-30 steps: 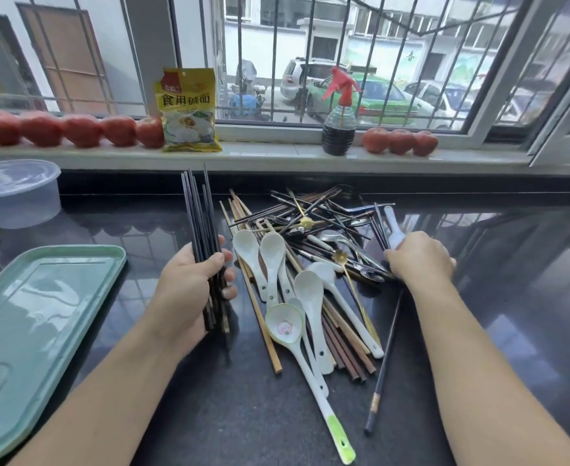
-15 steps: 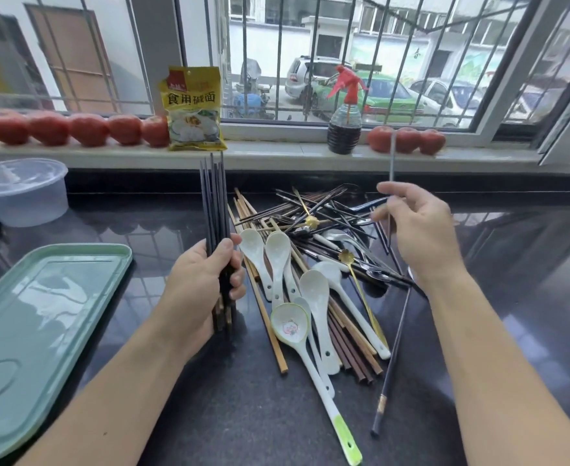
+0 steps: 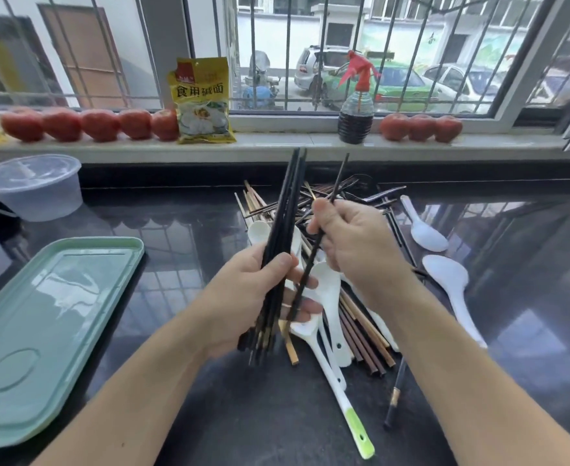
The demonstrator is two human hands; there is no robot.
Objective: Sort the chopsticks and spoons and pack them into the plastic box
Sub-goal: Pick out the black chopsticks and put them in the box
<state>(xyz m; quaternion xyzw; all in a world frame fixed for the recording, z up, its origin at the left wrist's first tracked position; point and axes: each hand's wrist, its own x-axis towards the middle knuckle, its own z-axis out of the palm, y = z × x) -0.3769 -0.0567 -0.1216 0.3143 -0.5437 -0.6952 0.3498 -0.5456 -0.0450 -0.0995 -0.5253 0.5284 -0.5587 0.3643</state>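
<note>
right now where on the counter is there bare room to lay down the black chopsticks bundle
Bare dark counter lies between the green tray and the utensil pile, and in front of the clear plastic box. More shows right of the two white spoons. The tray itself holds nothing. The middle, under both hands, is crowded.

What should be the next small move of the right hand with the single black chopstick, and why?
Probably slide the single black chopstick into the black chopstick bundle. The right hand pinches it close beside the bundle that the left hand grips, its lower end already near the left fingers.
</note>
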